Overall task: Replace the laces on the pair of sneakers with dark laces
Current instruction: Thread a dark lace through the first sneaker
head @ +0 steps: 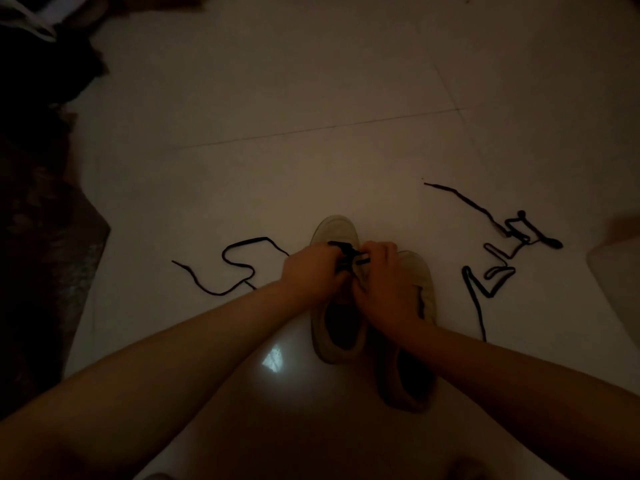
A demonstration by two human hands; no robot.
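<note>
The dark lace (348, 252) is pinched over the front of the left sneaker (337, 296) by the left hand (311, 271) and the right hand (384, 282), held close together, likely so it can be pushed through the holes.

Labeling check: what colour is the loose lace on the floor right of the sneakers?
Black, seen in the head view: loose lace.

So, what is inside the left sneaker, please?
The left sneaker shows only a dark opening; nothing can be made out inside. Both hands cover its tongue and eyelets, holding a dark lace there.
</note>
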